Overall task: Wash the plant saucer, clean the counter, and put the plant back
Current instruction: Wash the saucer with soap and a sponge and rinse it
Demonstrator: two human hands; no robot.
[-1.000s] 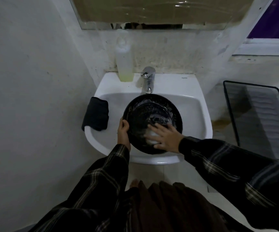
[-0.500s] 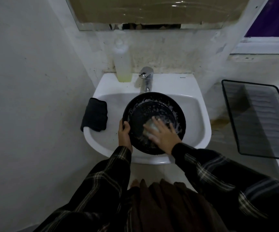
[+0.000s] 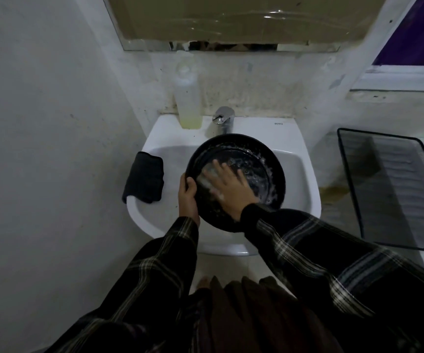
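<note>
From my remote station I saw the black plant saucer point(image 3: 264, 159) held tilted over the bowl of the white sink point(image 3: 297, 174), its far rim just in front of the chrome tap point(image 3: 223, 118). The left hand point(image 3: 188, 200) gripped the saucer's left rim, thumb hooked over the edge and fingers curled beneath it. The right hand point(image 3: 227, 186) lay inside the saucer with its fingers nearly straight and spread, pressing a pale sponge point(image 3: 205, 180) flat against the left part of the inner face; the sponge showed only partly from under the fingers. Foam and water droplets clung to the right half of the saucer's inner face. Both forearms wore dark plaid sleeves point(image 3: 333, 253). A folded black cloth point(image 3: 145, 180) hung over the sink's left rim, well apart from the saucer. A clear bottle point(image 3: 187, 98) with a little yellowish liquid at its base stood on the sink's back ledge, just left of the tap. A black mesh tray point(image 3: 399, 189) lay on the counter point(image 3: 333, 197) to the right of the sink, and a brownish stain marked the counter between sink and tray. A mirror point(image 3: 244, 21) was fixed to the wall above the sink.
</note>
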